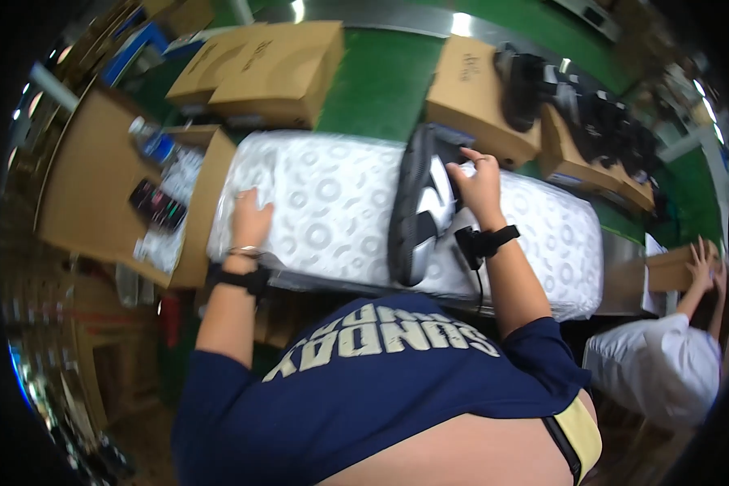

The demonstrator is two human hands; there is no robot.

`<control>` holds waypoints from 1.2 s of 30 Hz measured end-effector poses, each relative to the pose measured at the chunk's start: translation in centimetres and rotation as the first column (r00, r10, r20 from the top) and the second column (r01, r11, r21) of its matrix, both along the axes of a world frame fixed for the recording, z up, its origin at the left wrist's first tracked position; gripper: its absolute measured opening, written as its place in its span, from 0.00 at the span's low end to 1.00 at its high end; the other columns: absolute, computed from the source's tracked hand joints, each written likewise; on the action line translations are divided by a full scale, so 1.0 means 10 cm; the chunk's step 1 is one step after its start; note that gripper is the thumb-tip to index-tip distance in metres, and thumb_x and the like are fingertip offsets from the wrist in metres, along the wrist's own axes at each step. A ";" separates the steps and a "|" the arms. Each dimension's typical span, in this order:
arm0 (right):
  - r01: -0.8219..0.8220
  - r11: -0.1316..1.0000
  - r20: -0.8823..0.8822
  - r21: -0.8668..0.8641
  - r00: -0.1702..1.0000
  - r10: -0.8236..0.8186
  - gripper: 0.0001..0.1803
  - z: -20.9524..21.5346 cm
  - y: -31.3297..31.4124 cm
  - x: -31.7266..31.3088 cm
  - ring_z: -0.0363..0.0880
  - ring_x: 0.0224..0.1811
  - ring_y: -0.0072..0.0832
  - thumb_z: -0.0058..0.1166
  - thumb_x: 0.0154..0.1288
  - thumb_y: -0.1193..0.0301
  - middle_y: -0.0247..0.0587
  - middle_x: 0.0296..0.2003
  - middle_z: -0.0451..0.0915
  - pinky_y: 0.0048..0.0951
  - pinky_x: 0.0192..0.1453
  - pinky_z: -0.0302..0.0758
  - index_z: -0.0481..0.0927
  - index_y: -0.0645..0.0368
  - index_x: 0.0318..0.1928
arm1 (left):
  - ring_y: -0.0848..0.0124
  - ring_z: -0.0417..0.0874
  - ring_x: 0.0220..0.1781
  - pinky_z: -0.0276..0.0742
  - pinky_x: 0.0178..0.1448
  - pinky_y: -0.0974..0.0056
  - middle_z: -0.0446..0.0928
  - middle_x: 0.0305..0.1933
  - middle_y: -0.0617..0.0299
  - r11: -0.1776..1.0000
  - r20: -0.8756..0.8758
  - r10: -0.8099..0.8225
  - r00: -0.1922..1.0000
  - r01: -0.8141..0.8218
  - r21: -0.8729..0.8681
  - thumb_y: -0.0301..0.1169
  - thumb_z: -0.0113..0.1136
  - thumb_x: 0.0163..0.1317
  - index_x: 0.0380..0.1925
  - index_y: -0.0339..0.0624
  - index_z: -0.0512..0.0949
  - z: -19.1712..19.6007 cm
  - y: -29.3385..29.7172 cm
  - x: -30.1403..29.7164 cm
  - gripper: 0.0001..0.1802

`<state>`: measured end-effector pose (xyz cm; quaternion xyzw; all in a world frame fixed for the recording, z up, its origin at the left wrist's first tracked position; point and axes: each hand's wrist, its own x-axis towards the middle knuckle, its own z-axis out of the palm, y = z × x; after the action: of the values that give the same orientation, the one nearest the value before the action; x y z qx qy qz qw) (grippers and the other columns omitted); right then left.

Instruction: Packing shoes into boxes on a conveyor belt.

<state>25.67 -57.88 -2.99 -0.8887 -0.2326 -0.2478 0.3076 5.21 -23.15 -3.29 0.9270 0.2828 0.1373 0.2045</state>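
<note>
White patterned pad (332, 202) before us, open room left of centre | open carton (204, 219) beside it holds bottle (151, 142), dark phone (158, 206) | black-and-white shoe (415, 215) across pad | our right hand (480, 185), half-open, touches shoe's upper, grip unclear | our left hand (251, 227), loosely open, empty, at left edge

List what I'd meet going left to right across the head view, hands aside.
Plastic bottle in the open cardboard box → left wrist strap → black-and-white shoe → right wrist strap → co-worker's white shirt.
</note>
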 end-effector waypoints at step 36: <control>0.351 0.908 -0.913 0.227 0.401 0.074 0.30 0.32 -1.93 0.07 0.73 0.21 0.22 0.56 0.45 0.80 0.38 0.24 0.75 0.22 0.23 0.70 0.65 0.64 0.52 | 0.53 0.65 0.56 0.56 0.60 0.47 0.67 0.53 0.50 0.272 0.246 -0.939 0.241 0.957 0.102 0.37 0.59 0.49 0.49 0.48 0.71 1.28 -2.19 1.21 0.24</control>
<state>26.39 -77.19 0.17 -0.8165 0.1014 0.2072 0.5293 17.36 -45.10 9.53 0.8749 -0.3576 0.0952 0.3123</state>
